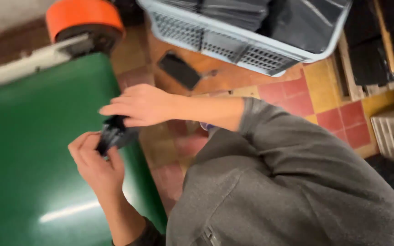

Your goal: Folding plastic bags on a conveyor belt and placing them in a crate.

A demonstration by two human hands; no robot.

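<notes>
A small black crumpled piece (113, 135), plastic-like, is held between both hands over the edge of a green belt surface (28, 150). My left hand (94, 161) grips its lower end from below, fingers curled. My right hand (137, 105) comes in from the right and closes over its upper end. The grey sleeves of my top fill the lower right of the view. The picture is blurred, so the piece's exact shape is unclear.
An orange roller (84, 16) sits at the far end of the green surface. A grey plastic crate (247, 43) holds black bags and stacked dark sheets. A dark phone (179, 69) lies on a wooden board. Red and yellow floor tiles (338, 114) lie to the right.
</notes>
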